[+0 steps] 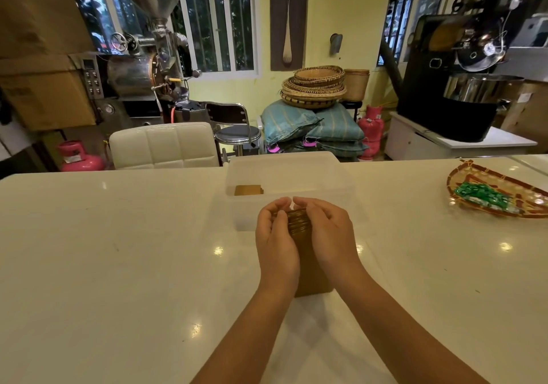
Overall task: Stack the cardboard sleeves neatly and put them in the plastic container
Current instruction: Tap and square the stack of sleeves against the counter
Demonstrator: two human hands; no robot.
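A stack of brown cardboard sleeves [299, 223] stands on edge on the white table, pressed between both palms. My left hand [275, 241] grips its left side and my right hand [329, 235] its right side, fingertips nearly meeting over the top. The stack's lower end [314, 283] shows between my wrists. Just beyond my hands stands the translucent plastic container [341, 188]. A few brown sleeves [248, 190] lie inside it at its left.
A woven tray [486, 182] holding a green packet [486, 198] sits at the table's right. A white padded chair [164, 146] stands behind the table's far edge. Coffee roasting machines, baskets and sacks fill the room behind.
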